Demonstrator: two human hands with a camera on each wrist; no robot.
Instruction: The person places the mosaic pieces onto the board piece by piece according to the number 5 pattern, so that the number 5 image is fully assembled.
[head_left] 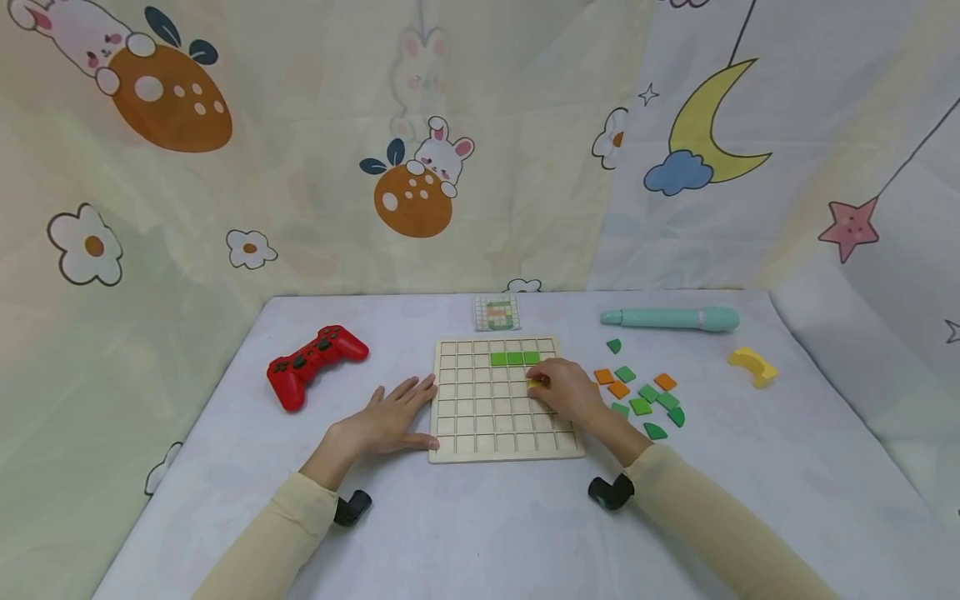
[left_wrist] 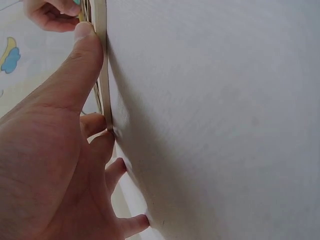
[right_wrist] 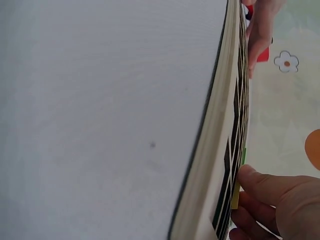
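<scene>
A wooden grid board (head_left: 472, 425) lies flat on the table, with three green square tiles (head_left: 515, 358) side by side in a row near its top. My right hand (head_left: 570, 392) is over the board's right side and pinches a yellow tile (right_wrist: 236, 197) between thumb and fingers, just below the green ones. In the head view the fingers mostly cover that tile. My left hand (head_left: 390, 421) rests on the table at the board's left edge, fingers spread and straight, the thumb (left_wrist: 87, 55) touching the board's edge.
Loose green and orange tiles (head_left: 665, 382) lie right of the board. Behind it is a small pattern card (head_left: 497, 314). A red game controller (head_left: 315, 364) sits at left; a teal pen-shaped object (head_left: 667, 318) and a yellow curved piece (head_left: 752, 367) are at right.
</scene>
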